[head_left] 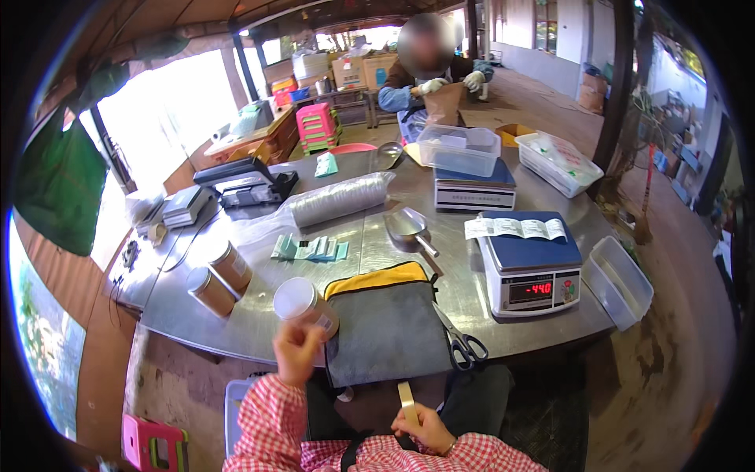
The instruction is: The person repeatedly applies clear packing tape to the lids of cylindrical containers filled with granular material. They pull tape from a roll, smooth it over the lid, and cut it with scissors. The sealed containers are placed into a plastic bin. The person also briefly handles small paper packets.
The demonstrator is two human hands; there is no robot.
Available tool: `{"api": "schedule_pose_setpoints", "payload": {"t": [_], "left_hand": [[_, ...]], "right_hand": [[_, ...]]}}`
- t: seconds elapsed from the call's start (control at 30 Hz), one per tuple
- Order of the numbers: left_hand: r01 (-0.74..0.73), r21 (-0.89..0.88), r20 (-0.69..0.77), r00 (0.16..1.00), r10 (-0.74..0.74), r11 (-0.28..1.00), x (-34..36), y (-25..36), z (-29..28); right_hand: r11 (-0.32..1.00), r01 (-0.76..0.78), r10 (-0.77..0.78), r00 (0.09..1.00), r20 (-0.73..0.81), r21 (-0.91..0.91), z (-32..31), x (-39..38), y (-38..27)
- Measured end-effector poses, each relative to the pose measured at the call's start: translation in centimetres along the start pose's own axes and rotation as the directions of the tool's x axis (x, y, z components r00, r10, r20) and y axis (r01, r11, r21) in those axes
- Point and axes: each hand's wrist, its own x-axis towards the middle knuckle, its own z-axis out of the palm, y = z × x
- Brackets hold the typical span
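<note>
My left hand (299, 352) is raised at the table's front edge, thumb and fingers pinched together; I cannot make out what, if anything, is in them. Just beyond it stands a clear jar (321, 313) with a white lid and brownish contents, partly hidden by the hand. Low over my lap, my right hand (425, 429) is closed around a narrow tan band, apparently a roll of tape (407, 403) seen edge-on. Between the jar and black-handled scissors (465, 346) lies a grey zip pouch (385, 326) with a yellow strip, at the table's edge.
Two lidded jars (211, 291) stand at left. On the metal table (377, 252) lie a scoop (409, 224), teal packets (311, 248) and a sleeve of lids (338, 198). A scale (531, 271) bears a paper strip. Across the table, a gloved person holds a brown bag (444, 104).
</note>
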Motion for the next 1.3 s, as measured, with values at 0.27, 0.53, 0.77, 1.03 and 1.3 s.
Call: {"api": "schedule_pose_setpoints", "payload": {"t": [0.27, 0.53, 0.77, 1.03, 1.3], "left_hand": [[0.31, 0.029, 0.745, 0.627, -0.227, 0.95, -2.8, 0.8, -3.1], [0.558, 0.085, 0.951, 0.201, -0.234, 0.826, -5.8, 0.4, 1.1], [0.44, -0.39, 0.558, 0.812, -0.173, 0.809, -2.7, -1.0, -6.4], [0.232, -0.053, 0.592, 0.791, -0.157, 0.971, -3.5, 0.9, -5.2], [-0.447, 0.765, 0.384, 0.895, 0.228, 0.464, 3.0, 1.3, -8.9]], "right_hand": [[0.903, 0.323, -0.237, 0.925, -0.297, 0.285, -4.5, 0.5, -12.0], [0.967, -0.017, -0.022, 0.988, 0.151, 0.252, -3.8, 0.9, -10.6], [0.868, 0.443, -0.489, 0.689, -0.534, -0.224, -7.1, 0.0, -12.6], [0.895, 0.368, -0.442, 0.808, -0.389, -0.253, -7.0, 1.5, -11.6], [0.906, 0.2, -0.317, 0.904, -0.287, -0.372, -5.6, 2.6, -10.1]]}}
